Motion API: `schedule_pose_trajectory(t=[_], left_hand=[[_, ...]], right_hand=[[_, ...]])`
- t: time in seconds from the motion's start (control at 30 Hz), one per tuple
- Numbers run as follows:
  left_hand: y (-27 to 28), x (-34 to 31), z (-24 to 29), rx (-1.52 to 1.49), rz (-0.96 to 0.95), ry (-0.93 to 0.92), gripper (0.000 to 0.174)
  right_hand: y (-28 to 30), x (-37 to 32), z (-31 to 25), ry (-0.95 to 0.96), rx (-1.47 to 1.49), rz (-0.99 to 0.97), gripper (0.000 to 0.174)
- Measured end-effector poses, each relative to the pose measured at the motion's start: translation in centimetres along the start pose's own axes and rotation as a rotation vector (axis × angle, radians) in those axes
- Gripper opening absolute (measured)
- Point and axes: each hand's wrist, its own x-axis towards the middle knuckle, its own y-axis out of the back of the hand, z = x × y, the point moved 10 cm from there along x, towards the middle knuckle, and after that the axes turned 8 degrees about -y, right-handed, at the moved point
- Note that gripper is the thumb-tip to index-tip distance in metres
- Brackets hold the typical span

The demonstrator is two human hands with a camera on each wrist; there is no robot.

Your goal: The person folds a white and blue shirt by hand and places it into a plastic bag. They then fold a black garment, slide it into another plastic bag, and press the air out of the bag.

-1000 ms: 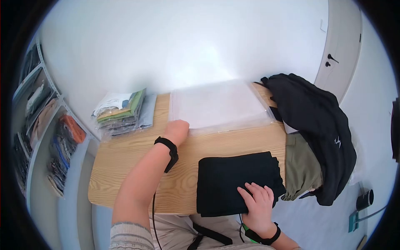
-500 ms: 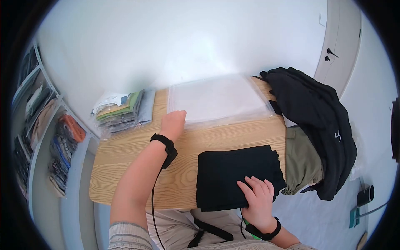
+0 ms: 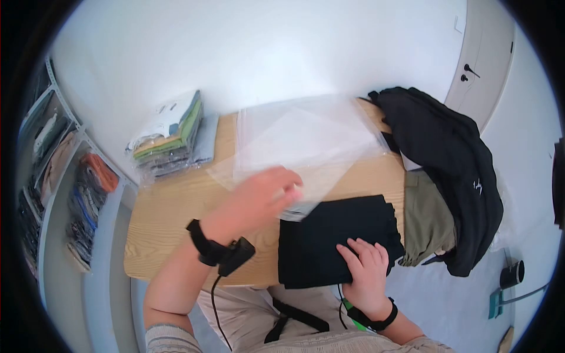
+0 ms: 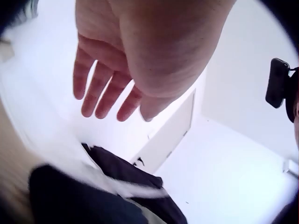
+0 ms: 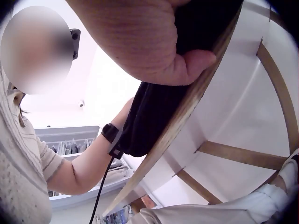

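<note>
My left hand [image 3: 265, 194] is over the near edge of a clear plastic bag [image 3: 329, 170], blurred by motion. In the left wrist view, its fingers [image 4: 88, 102] are nearly straight and spread a little, with the bag's pale edge sweeping below them. One corner of this bag slants across the table and overlaps a folded black garment [image 3: 318, 247] with ribbed edges. On the garment's near right part rests my right hand [image 3: 368, 265], fingers lying on the cloth. Its thumb [image 5: 198, 65] lies beside the table edge in the right wrist view.
More flat clear bags [image 3: 253, 117] lie at the back of the wooden table [image 3: 159, 229]. Packaged clothes [image 3: 176, 132] are stacked at the back left. A black jacket [image 3: 435, 153] and an olive garment [image 3: 426, 217] hang over the right side. Shelves [image 3: 88, 159] hold clothes at left.
My left hand has moved right and nearer from the bags' left corner, and the top bag has shifted towards the black garment. The right hand stays on the garment.
</note>
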Motion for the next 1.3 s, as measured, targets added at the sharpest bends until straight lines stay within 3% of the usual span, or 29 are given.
schedule_pose_trajectory(t=[0.07,0.1,0.17,0.27,0.57,0.73,0.8,0.83,0.9,0.97,1.17,1.3], left_hand=[[1.9,-1.3,-3.0,0.026,0.159,-0.034,0.034],[1.3,-2.4,-5.2,0.011,0.151,-0.026,0.034],[-1.5,-4.5,-10.4,0.216,-0.039,0.089,0.040],[-3.8,-6.7,-11.5,0.216,-0.204,0.152,0.042],[-4.0,-13.3,-3.7,0.603,-0.024,0.325,0.047],[-5.0,-16.4,-2.6,0.541,-0.038,0.504,0.051],[-3.5,-16.5,-0.6,0.637,0.209,0.412,0.055],[-3.9,-16.3,-0.3,0.626,0.204,0.408,0.055],[-5.3,-13.9,4.7,0.437,0.274,-0.021,0.062],[-7.6,-12.0,9.3,0.143,0.214,-0.330,0.068],[-11.0,-9.9,9.5,0.030,0.237,-0.357,0.063],[-11.0,-9.4,8.5,-0.012,0.294,-0.333,0.054]], right_hand=[[0.2,0.1,-0.2,0.014,-0.004,0.015,0.065],[0.0,0.1,-0.1,0.005,-0.007,-0.001,0.065],[0.1,0.1,-0.3,0.030,-0.023,0.014,0.066],[0.2,0.0,-0.4,0.030,-0.018,0.023,0.066],[1.0,0.6,-0.7,0.130,-0.078,-0.038,0.068],[1.9,1.8,-1.0,0.252,-0.099,-0.207,0.060],[2.1,2.2,-1.2,0.293,-0.110,-0.316,0.054],[2.5,2.5,-1.0,0.284,-0.116,-0.323,0.054],[2.3,2.4,-0.6,0.293,-0.110,-0.467,0.052],[2.9,2.1,-0.1,0.262,-0.134,-0.551,0.049],[3.2,0.8,1.4,0.318,-0.084,-0.870,0.051],[3.4,1.5,1.6,0.254,-0.020,-0.911,0.052]])
